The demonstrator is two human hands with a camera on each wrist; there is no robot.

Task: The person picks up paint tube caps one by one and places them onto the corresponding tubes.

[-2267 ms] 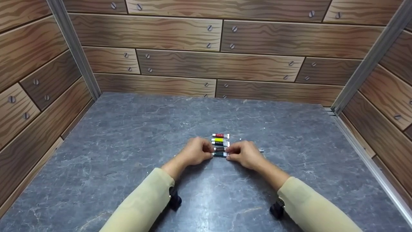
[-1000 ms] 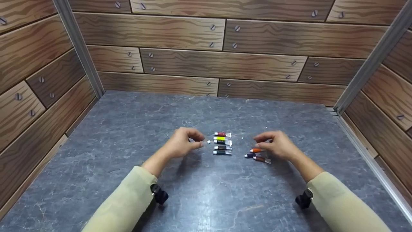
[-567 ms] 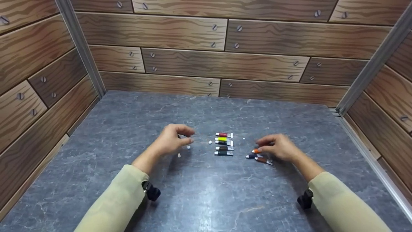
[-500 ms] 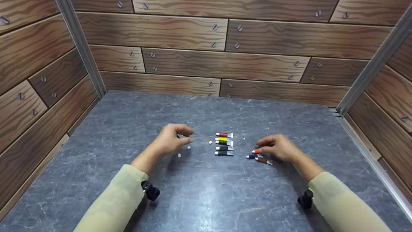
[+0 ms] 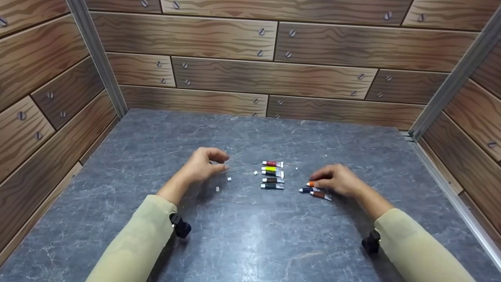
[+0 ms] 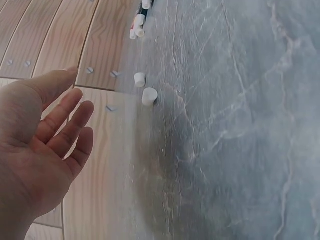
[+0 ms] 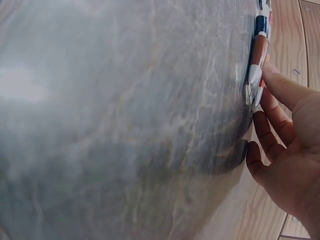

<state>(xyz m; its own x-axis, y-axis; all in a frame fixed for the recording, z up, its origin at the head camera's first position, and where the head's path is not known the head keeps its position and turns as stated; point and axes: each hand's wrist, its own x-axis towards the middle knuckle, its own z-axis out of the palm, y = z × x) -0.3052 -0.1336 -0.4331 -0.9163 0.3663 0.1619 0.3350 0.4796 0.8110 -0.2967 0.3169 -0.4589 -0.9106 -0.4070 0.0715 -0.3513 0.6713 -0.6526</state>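
Note:
In the head view my right hand (image 5: 338, 180) is at an orange paint tube (image 5: 310, 183), its thumb over the tube's body and its fingers on the far side, so most of that tube is hidden. A dark blue paint tube (image 5: 307, 190) and a brown paint tube (image 5: 320, 195) lie just in front. My left hand (image 5: 203, 164) hovers over the table with loose fingers and holds nothing; the left wrist view shows its bare palm (image 6: 37, 175). Two small white cap-like pieces (image 5: 229, 179) (image 5: 217, 189) lie beside it.
Mid-table, several paint tubes lie in a row: red (image 5: 272, 163), yellow (image 5: 270, 169), black (image 5: 272, 173), dark brown (image 5: 272, 180) and dark green (image 5: 271, 187). Another white piece (image 5: 255, 172) lies left of them, a tiny white bit (image 5: 296, 168) right. Wood-patterned walls (image 5: 219, 74) enclose the table.
Both hands have left the tube row. The left hand has moved left, with two white pieces now visible near it. The right hand has moved right and come down at the orange paint tube.

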